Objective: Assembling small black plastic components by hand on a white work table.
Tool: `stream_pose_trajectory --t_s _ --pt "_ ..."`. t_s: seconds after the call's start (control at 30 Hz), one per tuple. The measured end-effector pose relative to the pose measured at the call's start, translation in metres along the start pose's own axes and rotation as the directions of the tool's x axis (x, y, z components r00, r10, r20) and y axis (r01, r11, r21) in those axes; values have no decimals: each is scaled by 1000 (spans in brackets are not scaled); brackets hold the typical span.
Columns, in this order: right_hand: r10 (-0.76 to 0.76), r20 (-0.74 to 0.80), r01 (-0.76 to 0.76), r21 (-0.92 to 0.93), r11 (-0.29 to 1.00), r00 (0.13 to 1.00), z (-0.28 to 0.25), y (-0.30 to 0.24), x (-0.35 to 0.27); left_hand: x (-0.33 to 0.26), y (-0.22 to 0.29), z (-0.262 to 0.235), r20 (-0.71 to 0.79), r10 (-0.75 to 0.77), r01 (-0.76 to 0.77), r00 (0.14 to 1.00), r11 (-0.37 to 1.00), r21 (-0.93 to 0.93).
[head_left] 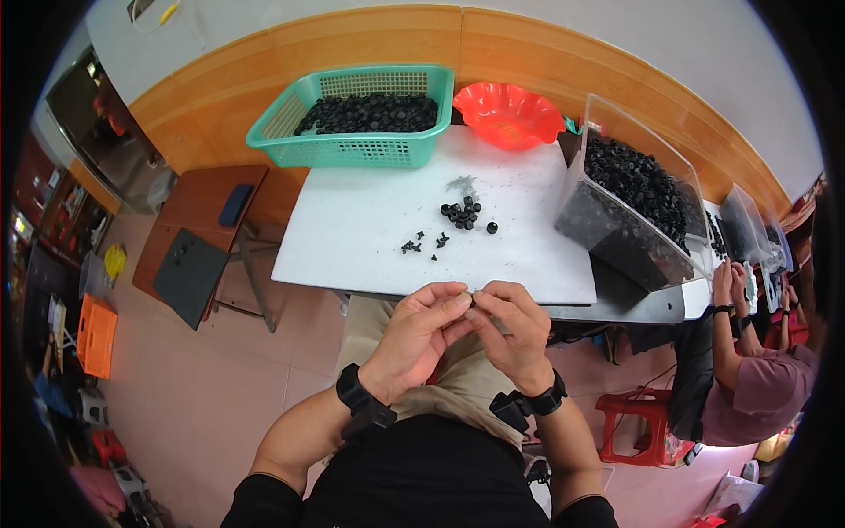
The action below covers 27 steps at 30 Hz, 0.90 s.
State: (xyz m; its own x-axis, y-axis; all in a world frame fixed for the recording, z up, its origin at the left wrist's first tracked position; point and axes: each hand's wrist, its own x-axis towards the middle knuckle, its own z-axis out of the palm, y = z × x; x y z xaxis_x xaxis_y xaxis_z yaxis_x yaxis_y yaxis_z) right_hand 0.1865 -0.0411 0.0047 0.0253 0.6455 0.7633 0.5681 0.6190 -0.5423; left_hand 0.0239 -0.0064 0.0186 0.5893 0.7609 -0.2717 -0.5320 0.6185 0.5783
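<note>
From my remote view, a small, dark, hard-looking piece (476, 297) sits between both hands, just off the near edge of the white-topped worktop (352, 216). The left hand (422, 324) and right hand (510, 330) pinch it by the fingertips, mostly hiding it. I judge it light, stiff and easily dropped, best held by its sides. Farther in lie small black pronged pieces (412, 247) and a cluster of black rounded parts (461, 214). Far left, a green openwork plastic basket (352, 151) holds black discs (370, 114); right of it stands a red scalloped bowl (510, 119); at right, a clear plastic bin (601, 220) is heaped with black parts (634, 180).
</note>
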Motion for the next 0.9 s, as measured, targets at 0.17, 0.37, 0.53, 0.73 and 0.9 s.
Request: stream_pose_trajectory --t_s 0.17,0.37,0.53,0.73,0.9 --pt "-5 -58 3 -26 1000 998 -2 -1 1 2 -2 9 9 69 -70 998 995 75" --pt "63 -128 -59 38 998 990 -11 9 -2 16 -8 13 53 259 -262 964 909 323" --pt "163 -184 -143 115 983 969 -22 22 -11 43 3 24 200 516 -419 833 351 837" --pt "292 -243 -219 285 933 925 -33 22 -14 103 9 25 566 471 -362 677 -458 812" --pt "317 -257 -233 308 922 913 -43 23 -21 128 9 29 526 341 -189 779 -671 717"
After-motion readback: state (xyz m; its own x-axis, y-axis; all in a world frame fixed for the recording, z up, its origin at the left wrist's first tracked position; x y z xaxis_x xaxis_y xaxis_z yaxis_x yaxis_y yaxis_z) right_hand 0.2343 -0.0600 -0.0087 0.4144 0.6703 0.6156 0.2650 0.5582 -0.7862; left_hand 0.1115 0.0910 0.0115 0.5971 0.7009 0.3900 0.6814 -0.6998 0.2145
